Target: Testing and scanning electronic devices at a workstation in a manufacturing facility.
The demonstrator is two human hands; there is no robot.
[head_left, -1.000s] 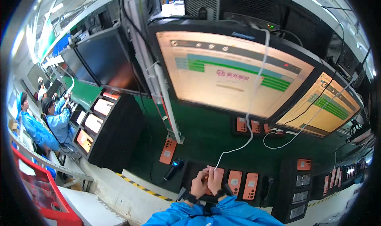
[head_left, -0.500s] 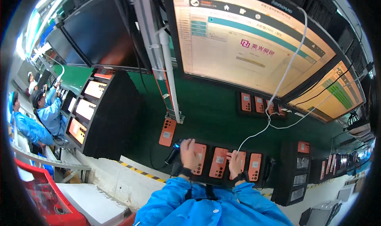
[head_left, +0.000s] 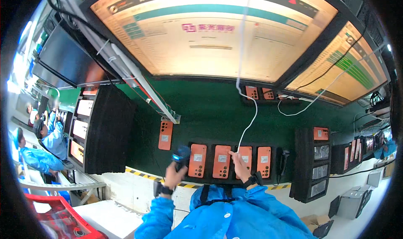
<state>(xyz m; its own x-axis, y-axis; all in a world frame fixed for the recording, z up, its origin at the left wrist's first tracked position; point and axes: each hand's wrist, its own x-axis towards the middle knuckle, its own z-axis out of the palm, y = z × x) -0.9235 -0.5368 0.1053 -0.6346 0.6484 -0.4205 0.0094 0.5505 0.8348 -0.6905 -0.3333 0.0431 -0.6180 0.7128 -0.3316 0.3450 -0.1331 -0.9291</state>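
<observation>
Several orange phones lie face down in a black tray [head_left: 210, 182], among them a left one [head_left: 197, 165], a second one [head_left: 221, 163] and a rightmost one [head_left: 263, 161]. My right hand [head_left: 241, 167] pinches the end of a white cable [head_left: 247, 130] over the phone [head_left: 246, 156] between those last two; whether the cable is plugged in is hidden. Left of the tray, my left hand [head_left: 173, 177] is closed around the lower part of a black handheld scanner [head_left: 181, 153] with a blue light, somewhat blurred. Another orange phone [head_left: 165, 136] lies alone beyond the scanner.
A large lit monitor [head_left: 201, 50] and a second screen [head_left: 342, 66] overhang the green bench [head_left: 189, 100]. A white post [head_left: 138, 77] stands at left. Black racks of phones flank me, left [head_left: 111, 134] and right [head_left: 301, 167]. A black corded device [head_left: 283, 163] lies beside the tray. Co-workers [head_left: 54, 134] sit far left.
My left hand has moved left off the first phone and onto the scanner. My right hand stays at the third phone with the cable. The view has shifted, bringing the monitor closer overhead.
</observation>
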